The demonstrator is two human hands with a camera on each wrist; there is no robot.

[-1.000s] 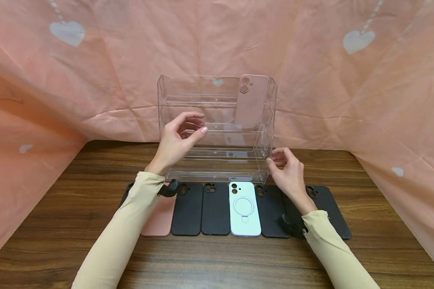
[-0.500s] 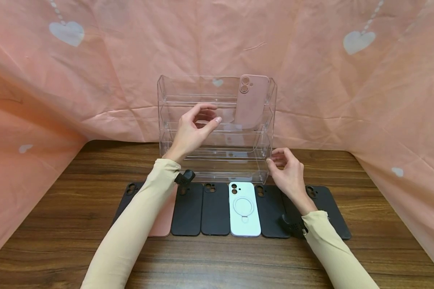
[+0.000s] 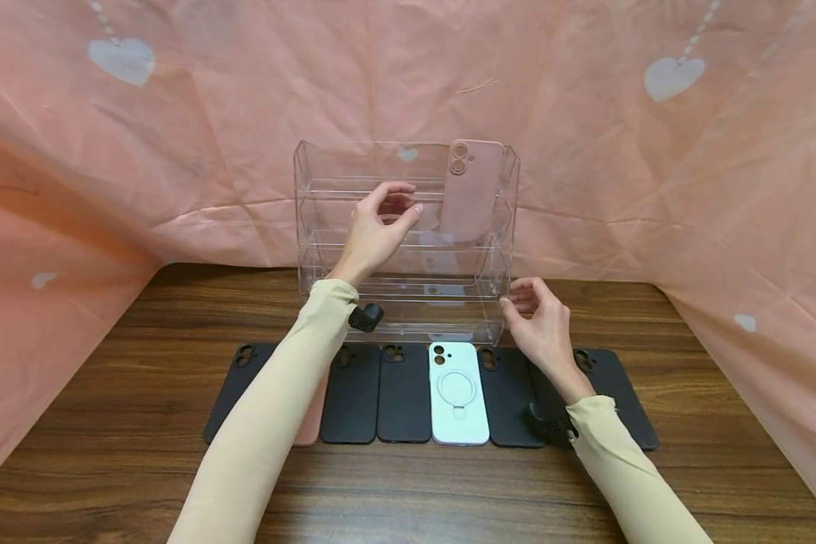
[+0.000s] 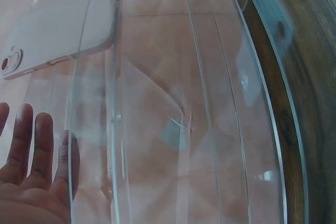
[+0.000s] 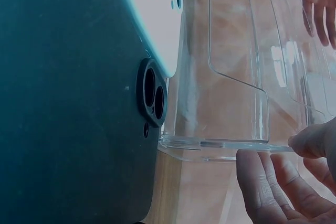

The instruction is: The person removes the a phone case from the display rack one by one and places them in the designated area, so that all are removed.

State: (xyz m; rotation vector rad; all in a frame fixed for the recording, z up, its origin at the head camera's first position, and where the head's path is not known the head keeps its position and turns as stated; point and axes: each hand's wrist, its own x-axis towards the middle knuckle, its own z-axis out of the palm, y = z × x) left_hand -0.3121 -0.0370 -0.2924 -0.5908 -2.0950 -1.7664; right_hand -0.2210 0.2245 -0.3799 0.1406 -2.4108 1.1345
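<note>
A clear tiered acrylic display rack (image 3: 408, 331) stands on the table. At the right of its upper tier a pink phone case (image 3: 472, 196) leans upright. My left hand (image 3: 374, 234), holding nothing, hovers before the upper tiers to the left of that case, its fingers loosely bent; the left wrist view shows the fingers (image 4: 41, 145) below the pink case (image 4: 63, 30). Low on the rack's right side, my right hand (image 3: 542, 325) pinches the edge of the side panel; the thumb and fingers sit on either side of it in the right wrist view.
In front of the rack lies a row of phone cases: several black ones (image 3: 404, 400), a white one (image 3: 457, 415) with a ring, and a pink one (image 3: 310, 427) partly under the left sleeve. Pink cloth (image 3: 585, 151) hangs behind and beside the wooden table (image 3: 408, 499).
My left hand has moved right and up across the rack toward the upright pink case, uncovering the leftmost black case. The right hand has stayed on the rack's side.
</note>
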